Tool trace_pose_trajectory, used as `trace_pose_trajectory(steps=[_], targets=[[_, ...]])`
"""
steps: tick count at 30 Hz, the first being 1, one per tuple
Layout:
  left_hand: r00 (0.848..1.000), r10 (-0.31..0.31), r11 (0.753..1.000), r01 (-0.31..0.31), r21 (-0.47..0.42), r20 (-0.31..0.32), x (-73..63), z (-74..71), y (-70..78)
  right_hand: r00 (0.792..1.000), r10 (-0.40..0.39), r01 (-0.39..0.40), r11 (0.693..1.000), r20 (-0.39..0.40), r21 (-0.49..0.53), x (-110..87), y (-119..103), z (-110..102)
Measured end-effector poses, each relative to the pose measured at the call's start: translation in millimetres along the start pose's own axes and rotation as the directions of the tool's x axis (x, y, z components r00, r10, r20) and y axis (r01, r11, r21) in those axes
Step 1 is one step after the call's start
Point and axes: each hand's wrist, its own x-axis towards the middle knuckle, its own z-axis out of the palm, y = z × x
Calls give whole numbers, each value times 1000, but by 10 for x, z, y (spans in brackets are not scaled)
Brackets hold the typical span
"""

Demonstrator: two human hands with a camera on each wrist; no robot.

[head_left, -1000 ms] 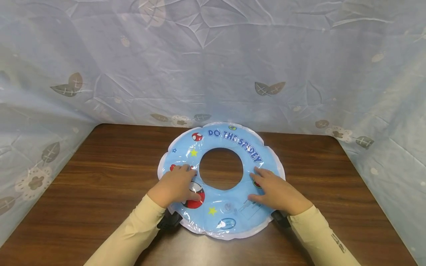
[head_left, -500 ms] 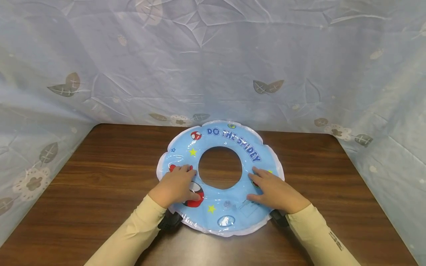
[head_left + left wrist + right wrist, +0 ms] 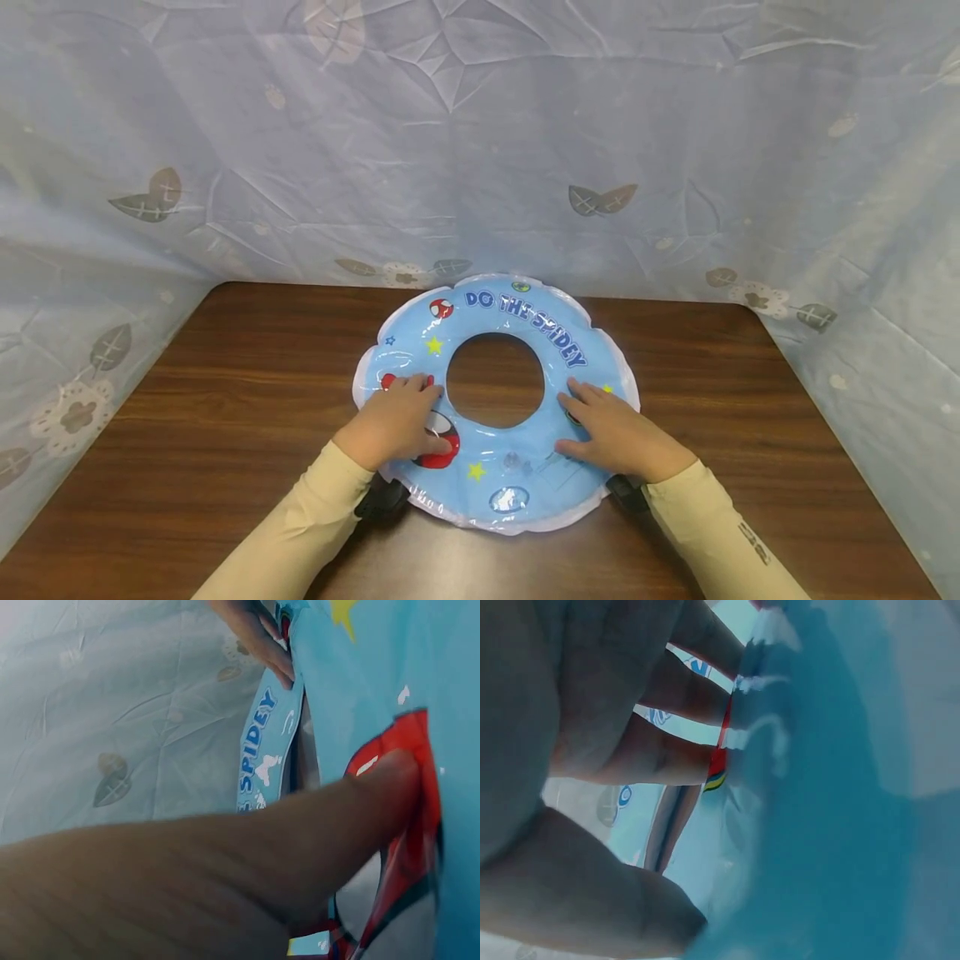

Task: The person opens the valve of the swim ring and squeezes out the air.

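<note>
A light blue inflatable swim ring (image 3: 510, 442) with a white edge lies flat on the wooden table. It carries the words "DO THE SPIDEY", yellow stars and red cartoon faces. On its left side rests my left hand (image 3: 397, 421), fingers spread and pointing away; in the left wrist view the thumb (image 3: 390, 787) presses on a red and white face. My right hand (image 3: 622, 429) lies on the ring's right side, also spread. Several right fingertips touch the blue plastic (image 3: 825, 787) in the right wrist view. The palms hide parts of the print.
The dark brown wooden table (image 3: 247, 417) shows through the ring's round hole. Behind it and along both sides hangs a pale blue-grey curtain (image 3: 480, 167) printed with leaves and flowers. Dark wrist mounts (image 3: 382, 498) sit below the hands, close to the ring's edge.
Both hands stay on the swim ring in nearly the same places. The whole scene shifts only slightly in the head view.
</note>
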Motion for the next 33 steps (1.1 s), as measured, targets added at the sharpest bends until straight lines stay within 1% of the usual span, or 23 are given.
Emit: trace_pose_trajectory(steps=[6, 12, 20, 31, 33], targets=[[1000, 24, 1000, -24, 4, -2, -38, -13, 7, 1000, -7, 6, 1000, -6, -21, -24, -1, 2], [999, 32, 999, -32, -21, 16, -58, 39, 36, 1000, 0, 0, 1000, -4, 13, -36, -32, -7], [999, 48, 998, -48, 31, 19, -53, 94, 89, 1000, 20, -21, 999, 15, 35, -20, -49, -5], [999, 45, 999, -45, 29, 27, -32, 99, 112, 998, 63, -64, 997, 31, 41, 0, -66, 59], [999, 43, 999, -44, 27, 29, -30, 105, 112, 998, 55, -56, 997, 29, 44, -2, -67, 54]])
